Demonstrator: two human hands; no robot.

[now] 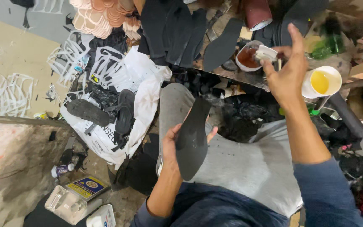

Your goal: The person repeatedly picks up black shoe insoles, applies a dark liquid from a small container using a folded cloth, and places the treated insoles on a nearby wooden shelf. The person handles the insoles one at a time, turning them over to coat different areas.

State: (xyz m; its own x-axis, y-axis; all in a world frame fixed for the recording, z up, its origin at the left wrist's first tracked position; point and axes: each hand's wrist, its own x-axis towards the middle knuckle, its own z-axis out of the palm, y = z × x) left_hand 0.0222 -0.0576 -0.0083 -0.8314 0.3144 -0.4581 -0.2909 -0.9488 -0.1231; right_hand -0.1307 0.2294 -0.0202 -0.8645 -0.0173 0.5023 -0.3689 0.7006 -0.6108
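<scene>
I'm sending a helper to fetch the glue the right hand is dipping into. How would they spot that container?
Start at the cluttered workbench edge above the person's grey-clad knee. Under the raised right hand sits a small clear tub of reddish-brown liquid. The white cup to its right holds yellow liquid, and the left hand grips a black sole.

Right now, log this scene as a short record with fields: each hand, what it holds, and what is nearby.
left hand: holds a black sole over the lap
right hand: raised, fingers on a small white tool at the brown glue cup
yellow cup: just right of the right hand, open
bench: carries another loose sole and both cups
floor at left: white bag with black sandals on it
</scene>
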